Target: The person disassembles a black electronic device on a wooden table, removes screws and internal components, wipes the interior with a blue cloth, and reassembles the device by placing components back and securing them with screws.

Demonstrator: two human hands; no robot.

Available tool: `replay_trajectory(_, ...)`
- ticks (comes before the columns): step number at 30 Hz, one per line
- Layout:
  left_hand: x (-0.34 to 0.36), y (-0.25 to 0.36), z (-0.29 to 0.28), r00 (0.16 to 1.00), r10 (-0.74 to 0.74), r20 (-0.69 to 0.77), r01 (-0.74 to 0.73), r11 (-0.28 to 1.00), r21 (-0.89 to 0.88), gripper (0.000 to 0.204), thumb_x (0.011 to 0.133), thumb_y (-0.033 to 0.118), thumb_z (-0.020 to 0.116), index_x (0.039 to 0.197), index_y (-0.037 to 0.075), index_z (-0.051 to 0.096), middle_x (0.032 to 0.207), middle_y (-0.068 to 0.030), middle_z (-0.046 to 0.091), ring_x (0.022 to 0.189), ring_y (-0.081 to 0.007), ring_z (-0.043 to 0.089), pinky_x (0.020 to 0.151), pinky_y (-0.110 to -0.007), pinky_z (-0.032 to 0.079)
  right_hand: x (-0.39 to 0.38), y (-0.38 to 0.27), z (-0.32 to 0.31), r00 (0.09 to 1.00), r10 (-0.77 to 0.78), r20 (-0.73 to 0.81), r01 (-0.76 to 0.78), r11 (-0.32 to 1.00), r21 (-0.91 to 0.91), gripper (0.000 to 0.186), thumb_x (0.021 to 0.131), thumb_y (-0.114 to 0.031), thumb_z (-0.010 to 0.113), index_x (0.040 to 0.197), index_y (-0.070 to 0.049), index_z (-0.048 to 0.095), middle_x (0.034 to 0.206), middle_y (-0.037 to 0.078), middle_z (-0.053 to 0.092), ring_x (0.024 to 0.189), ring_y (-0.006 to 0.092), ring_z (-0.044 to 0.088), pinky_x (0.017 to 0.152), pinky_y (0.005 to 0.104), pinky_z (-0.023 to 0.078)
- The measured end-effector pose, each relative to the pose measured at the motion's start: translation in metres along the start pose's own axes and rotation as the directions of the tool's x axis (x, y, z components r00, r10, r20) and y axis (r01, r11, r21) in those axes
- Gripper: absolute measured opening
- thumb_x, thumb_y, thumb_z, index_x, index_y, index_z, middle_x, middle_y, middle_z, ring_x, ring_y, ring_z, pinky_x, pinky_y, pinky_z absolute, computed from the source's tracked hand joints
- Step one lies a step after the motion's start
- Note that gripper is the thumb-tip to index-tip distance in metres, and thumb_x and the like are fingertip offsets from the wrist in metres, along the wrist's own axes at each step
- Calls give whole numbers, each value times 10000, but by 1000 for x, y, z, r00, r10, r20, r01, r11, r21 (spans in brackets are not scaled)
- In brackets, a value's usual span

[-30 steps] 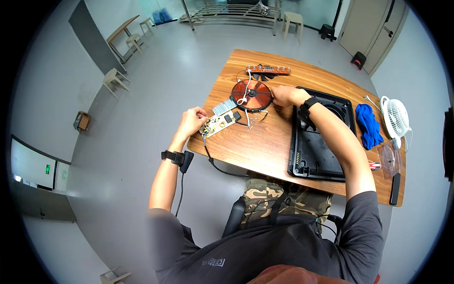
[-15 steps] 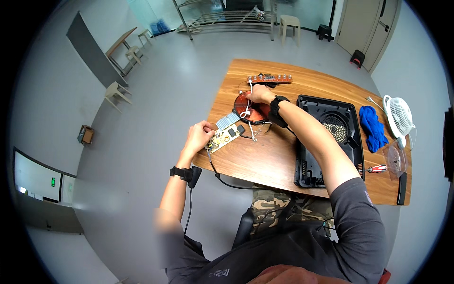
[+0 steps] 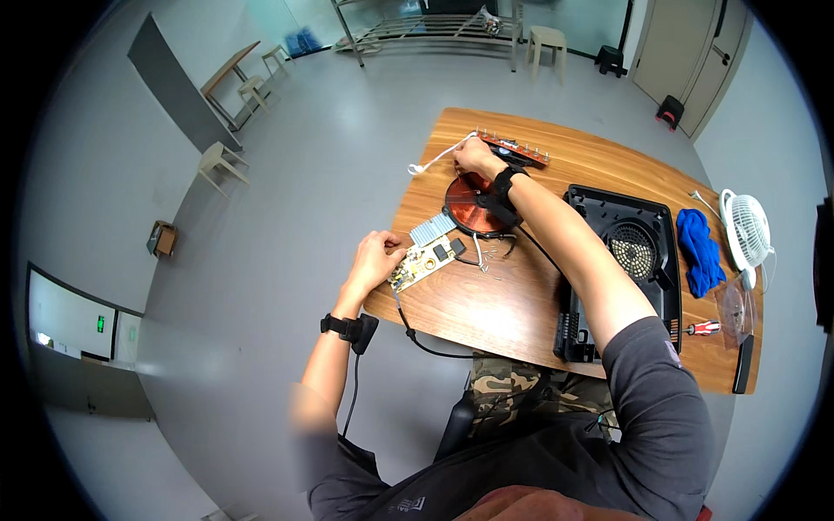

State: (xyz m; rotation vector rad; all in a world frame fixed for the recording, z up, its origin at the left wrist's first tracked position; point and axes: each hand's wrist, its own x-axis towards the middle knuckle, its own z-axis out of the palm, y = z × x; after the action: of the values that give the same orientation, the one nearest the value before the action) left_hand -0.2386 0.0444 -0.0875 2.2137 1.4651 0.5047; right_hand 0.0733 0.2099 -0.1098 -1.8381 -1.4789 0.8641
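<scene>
My left hand [image 3: 380,260] is closed at the left end of a cream circuit board [image 3: 422,263], its thumb and fingers pinching the board's edge. A ribbed grey heat sink [image 3: 433,229] sits along the board's far side. Further out, my right hand [image 3: 477,156] has its fingers bent together just beyond a round copper-red coil [image 3: 467,204]; what they pinch is hidden. Close beside those fingers runs a white cable [image 3: 436,160], from a narrow red strip board [image 3: 512,146] toward the table's left edge. Loose wire ends [image 3: 483,258] lie between coil and circuit board.
Right of the coil stands an open black housing [image 3: 624,286] with a round vent grille. Beyond it are a blue cloth [image 3: 698,252], a white fan [image 3: 745,227], a screwdriver [image 3: 703,328] and a clear plastic bag [image 3: 737,308]. A black cord [image 3: 434,352] hangs over the near table edge.
The white cable, which lay across the coil, now stretches left past its far side. My right hand has moved slightly away from me. The strip board has turned; my left hand stays at the circuit board.
</scene>
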Motion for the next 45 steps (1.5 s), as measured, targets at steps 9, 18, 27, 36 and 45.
replay_trajectory(9, 0, -3, 7, 1000, 22, 3, -22, 999, -24, 293, 854, 166, 760, 1067, -30, 711, 1042, -166, 673, 905, -256, 709, 851, -371, 573, -44, 29, -48, 956, -258, 141, 280, 946, -163, 175, 916, -186, 676, 976, -33, 737, 871, 107, 737, 816, 221, 689, 776, 366, 545)
replay_trajectory(18, 25, 33, 11, 997, 70, -45, -66, 994, 87, 304, 865, 230, 735, 982, -50, 716, 954, -218, 688, 919, -369, 703, 847, -436, 553, -94, 27, -59, 876, -409, 254, 471, 838, -276, 351, 846, -359, 794, 979, -43, 721, 998, 163, 689, 984, 293, 659, 876, 402, 526)
replay_trajectory(27, 41, 48, 3, 995, -96, -39, 101, 978, 184, 332, 864, 269, 725, 942, -54, 717, 917, -261, 720, 911, -400, 709, 829, -463, 557, -77, 29, -61, 936, -352, 31, 332, 846, -418, 198, 885, -222, 701, 989, -60, 746, 1034, 221, 718, 990, 397, 693, 854, 481, 558)
replay_trajectory(36, 73, 88, 23, 1000, 3, -21, -2, 1000, 9, 391, 868, 267, 730, 1074, -63, 700, 985, -250, 731, 984, -389, 710, 882, -437, 554, -63, 61, -82, 990, -124, 63, 139, 895, -424, 267, 859, -182, 652, 1075, -51, 737, 1121, 243, 710, 1055, 404, 684, 936, 466, 544)
replay_trajectory(45, 85, 101, 47, 998, -62, 33, 59, 994, 89, 336, 896, 204, 722, 1060, -88, 691, 858, -208, 745, 825, -305, 750, 761, -398, 585, -99, 47, -83, 999, 37, -32, -45, 941, -336, 392, 896, -302, 683, 1078, 44, 708, 1216, 267, 678, 1144, 393, 662, 967, 441, 531)
